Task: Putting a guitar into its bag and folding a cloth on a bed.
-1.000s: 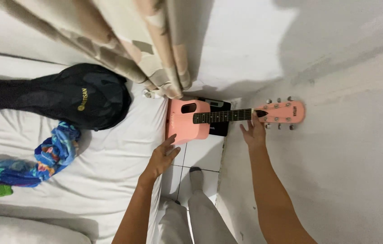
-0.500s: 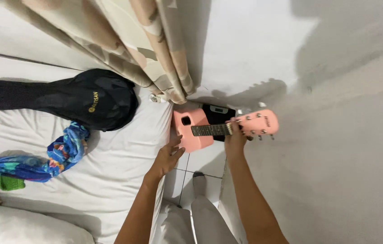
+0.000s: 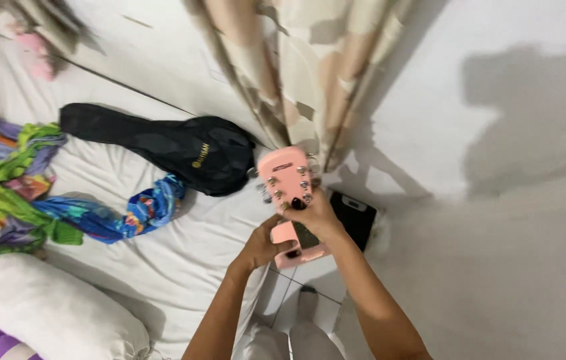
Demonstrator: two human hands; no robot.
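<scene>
— Hands first! What is the right hand [image 3: 315,215] doing?

— It is wrapped tight around the neck of a pink ukulele [image 3: 287,200], just under the pink headstock with its little silver pegs. The headstock points up toward the camera.

— And the left hand [image 3: 264,243]?

— It holds the pink body of the ukulele from the side, fingers curled on its edge. The body is low down, over the gap between the bed and the wall.

— What is next to it?

— A white bed sheet [image 3: 156,247] is on the left. A black soft ukulele bag [image 3: 163,143] lies flat on it, just beside the headstock. A blue patterned cloth [image 3: 123,213] lies near the bag, and a heap of green, yellow and purple clothes [image 3: 9,180] is farther left. A long white pillow [image 3: 56,310] is at the bottom left.

— Is anything close behind the ukulele?

— Yes. A beige and cream curtain [image 3: 296,73] hangs right above it, almost touching the headstock. A small black flat thing [image 3: 356,217] sits on the floor just behind the right hand; I cannot tell what it is. A white wall [image 3: 496,100] is on the right, with a dark shadow on it.

— What is below?

— White floor tiles [image 3: 309,277] and the person's legs in grey trousers [image 3: 296,340].
</scene>
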